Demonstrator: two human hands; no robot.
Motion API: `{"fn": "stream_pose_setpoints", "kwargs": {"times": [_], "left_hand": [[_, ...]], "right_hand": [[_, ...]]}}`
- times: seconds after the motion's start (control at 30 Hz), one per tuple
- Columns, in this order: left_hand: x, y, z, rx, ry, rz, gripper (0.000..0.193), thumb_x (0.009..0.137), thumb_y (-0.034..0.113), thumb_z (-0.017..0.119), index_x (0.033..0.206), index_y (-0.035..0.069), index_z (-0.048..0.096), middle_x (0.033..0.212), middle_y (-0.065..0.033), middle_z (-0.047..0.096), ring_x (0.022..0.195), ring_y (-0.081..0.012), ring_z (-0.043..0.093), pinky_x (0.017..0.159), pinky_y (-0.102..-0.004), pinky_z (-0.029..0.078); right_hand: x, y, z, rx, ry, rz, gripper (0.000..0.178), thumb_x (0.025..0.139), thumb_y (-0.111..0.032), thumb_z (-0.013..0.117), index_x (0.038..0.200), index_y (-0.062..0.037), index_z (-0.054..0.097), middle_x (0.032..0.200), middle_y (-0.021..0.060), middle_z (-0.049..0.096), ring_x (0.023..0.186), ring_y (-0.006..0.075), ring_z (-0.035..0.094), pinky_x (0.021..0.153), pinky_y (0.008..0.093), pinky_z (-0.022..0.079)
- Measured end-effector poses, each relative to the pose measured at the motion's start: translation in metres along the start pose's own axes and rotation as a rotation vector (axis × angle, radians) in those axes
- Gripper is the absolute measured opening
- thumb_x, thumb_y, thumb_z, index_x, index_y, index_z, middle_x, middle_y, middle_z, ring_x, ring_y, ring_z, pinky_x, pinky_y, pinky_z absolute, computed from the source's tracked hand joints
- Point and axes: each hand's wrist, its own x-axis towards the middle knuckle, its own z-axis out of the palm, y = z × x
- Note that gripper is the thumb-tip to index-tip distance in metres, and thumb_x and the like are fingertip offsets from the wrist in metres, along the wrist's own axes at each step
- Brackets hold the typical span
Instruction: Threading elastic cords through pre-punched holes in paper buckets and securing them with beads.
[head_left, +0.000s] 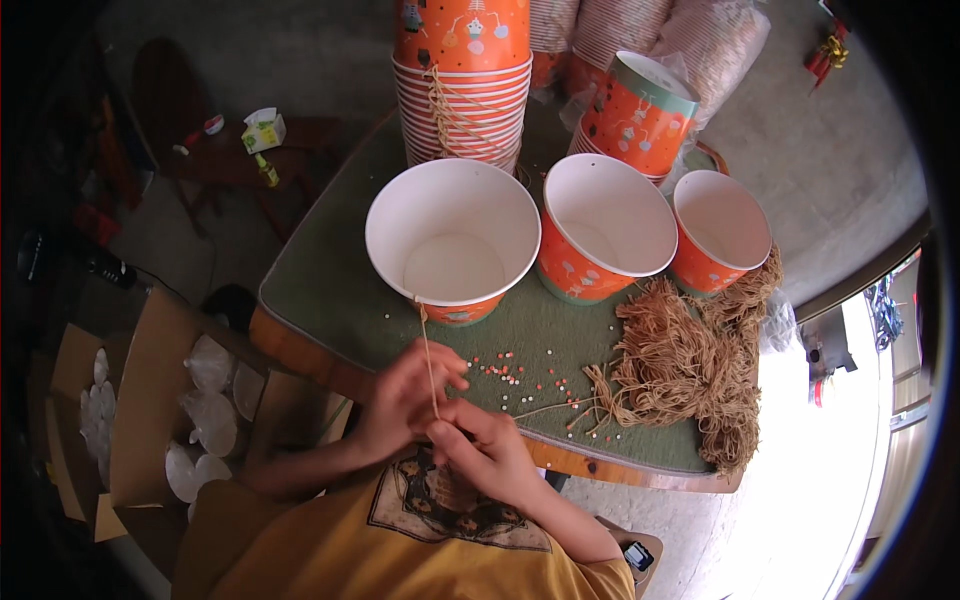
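The green table has three open tubs, a tall tub stack, messy brown string and tiny orange and white dots on it

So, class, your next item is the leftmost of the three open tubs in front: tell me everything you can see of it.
The leftmost tub is round and looks like coated card: plain white inside, with a pale rim and a printed orange outside edged green at the base. It stands mouth up and empty on the green tabletop, before a tall stack. A tan cord is attached at its near edge and runs down to the hands, which don't touch it.
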Motion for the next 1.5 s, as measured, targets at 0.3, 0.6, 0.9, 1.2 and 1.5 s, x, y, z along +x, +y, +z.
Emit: {"fn": "stream_pose_setpoints", "kwargs": {"times": [0.3, 0.6, 0.9, 1.2, 1.5], "left_hand": [[0.047, 0.037, 0.013, 0.707, 0.054, 0.271, 0.049, 0.084, 0.007, 0.067, 0.129, 0.004, 0.049, 0.108, -0.0148, 0.06, 0.086, -0.0283, 0.066, 0.068, -0.0377, 0.055], [0.088, 0.053, -0.108, 0.828, -0.025, 0.314, 0.014, 0.09, 0.008, 0.063, 0.081, -0.002, 0.058, 0.074, -0.0087, 0.054, 0.064, -0.0192, 0.054, 0.057, -0.0296, 0.043], [0.042, 0.041, -0.082, 0.466, 0.33, 0.495, 0.017, 0.089, -0.004, 0.051, 0.104, 0.0, 0.058, 0.106, -0.0116, 0.055, 0.076, -0.0127, 0.054, 0.062, -0.023, 0.044], [0.029, 0.046, 0.016, -0.144, -0.17, -0.417, 0.012, 0.096, 0.01, 0.059, 0.103, 0.002, 0.053, 0.085, -0.0035, 0.061, 0.068, -0.006, 0.056, 0.055, -0.021, 0.046], [0.027, 0.03, 0.005, 0.132, -0.233, -0.315, 0.007, 0.095, 0.007, 0.057, 0.094, 0.001, 0.054, 0.077, -0.0029, 0.06, 0.065, -0.008, 0.057, 0.056, -0.0252, 0.047]], "right_hand": [[-0.038, -0.045, -0.043, 0.307, 0.102, -0.112, 0.022, 0.099, -0.018, 0.053, 0.1, 0.0021, 0.062, 0.083, 0.008, 0.067, 0.061, 0.0088, 0.061, 0.05, 0.02, 0.045], [0.008, -0.04, -0.065, 0.906, 0.229, -0.094, 0.036, 0.104, -0.033, 0.04, 0.086, -0.0053, 0.055, 0.05, -0.0017, 0.041, 0.039, 0.0063, 0.034, 0.036, 0.0193, 0.03], [0.05, -0.025, -0.06, 1.113, 0.242, -0.039, 0.028, 0.103, -0.033, 0.044, 0.091, -0.0106, 0.054, 0.057, -0.0055, 0.041, 0.046, 0.0042, 0.034, 0.042, 0.018, 0.029], [0.048, -0.025, -0.053, 1.03, 0.25, -0.082, 0.031, 0.103, -0.034, 0.042, 0.09, -0.0091, 0.056, 0.058, -0.0035, 0.046, 0.047, 0.0058, 0.038, 0.043, 0.0204, 0.032], [0.044, -0.005, -0.073, 0.386, 0.534, -0.03, 0.025, 0.102, -0.027, 0.047, 0.102, -0.0048, 0.058, 0.074, 0.0015, 0.059, 0.065, 0.0102, 0.057, 0.054, 0.0225, 0.047]]}}
